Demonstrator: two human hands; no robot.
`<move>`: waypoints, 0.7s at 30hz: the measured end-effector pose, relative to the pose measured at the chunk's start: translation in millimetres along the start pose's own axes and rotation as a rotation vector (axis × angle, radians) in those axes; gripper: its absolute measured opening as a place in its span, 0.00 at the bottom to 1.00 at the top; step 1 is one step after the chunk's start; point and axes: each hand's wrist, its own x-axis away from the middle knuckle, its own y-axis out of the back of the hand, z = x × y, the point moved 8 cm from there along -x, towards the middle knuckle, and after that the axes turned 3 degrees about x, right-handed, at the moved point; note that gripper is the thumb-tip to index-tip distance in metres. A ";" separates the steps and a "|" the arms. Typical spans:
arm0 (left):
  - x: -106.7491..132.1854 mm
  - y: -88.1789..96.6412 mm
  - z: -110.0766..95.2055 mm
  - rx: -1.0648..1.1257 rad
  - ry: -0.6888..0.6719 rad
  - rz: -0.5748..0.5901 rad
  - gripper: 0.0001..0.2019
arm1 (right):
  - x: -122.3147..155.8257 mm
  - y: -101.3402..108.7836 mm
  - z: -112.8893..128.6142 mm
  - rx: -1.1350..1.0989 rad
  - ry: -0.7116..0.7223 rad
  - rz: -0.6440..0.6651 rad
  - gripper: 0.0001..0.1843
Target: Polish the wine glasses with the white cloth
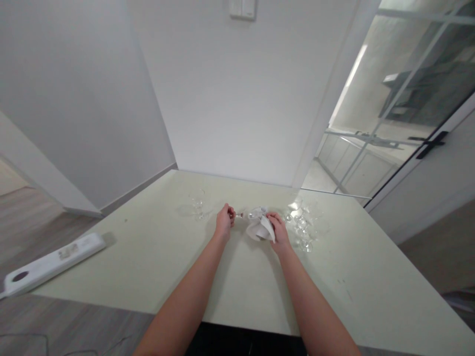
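Observation:
A clear stemmed glass [253, 214] lies sideways in the air over the table, its stem pointing left. My left hand [224, 221] is closed around the foot end of that glass, with part of the stem showing beyond the fingers. On the other side my right hand [280, 232] grips a white cloth [260, 229] that is bunched against the bowl and hangs down below it. The cloth covers part of the bowl. Several clear glasses [302, 222] stand close together just right of my right hand. Left of my left hand is another clear glass [199, 203], faint against the tabletop.
The pale table [148, 257] meets a white wall [237, 113] at its back edge. A white power strip [55, 262] lies across the table's left edge. To the right are a glass-paned partition [371, 128] and a door with a black handle [432, 144].

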 end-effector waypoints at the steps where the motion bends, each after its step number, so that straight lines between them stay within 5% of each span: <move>1: -0.3 0.6 -0.6 -0.006 -0.004 -0.005 0.16 | 0.4 0.2 -1.6 0.014 -0.009 -0.006 0.13; 7: 0.9 -4.0 -0.8 -0.063 0.017 0.054 0.18 | 2.0 -2.4 -27.7 0.138 -0.175 0.070 0.21; 12: 8.1 -20.5 0.3 -0.267 -0.031 0.206 0.20 | -7.7 0.4 -38.6 0.392 -0.054 0.161 0.12; 21: 13.9 -31.5 -7.0 -0.357 -0.153 0.277 0.21 | -11.9 3.9 -26.5 0.529 0.098 0.119 0.12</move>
